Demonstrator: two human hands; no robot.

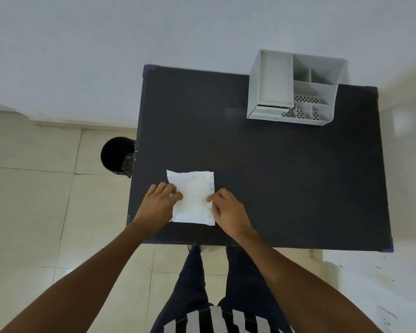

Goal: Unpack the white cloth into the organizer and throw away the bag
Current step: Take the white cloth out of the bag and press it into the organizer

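A flat white bag [193,193] with the white cloth inside lies near the front left of the black table [286,179]. My left hand [157,205] pinches the bag's left edge. On the bag's right edge, my right hand [228,210] grips with bent fingers. The bag rests on the tabletop, and the cloth itself cannot be told apart from the bag. A grey organizer [296,88] with one long tray and several small compartments stands at the table's far right, well away from both hands.
A black bin [117,156] stands on the tiled floor against the table's left edge, with something crumpled inside. A white wall runs behind the table. My legs are under the front edge.
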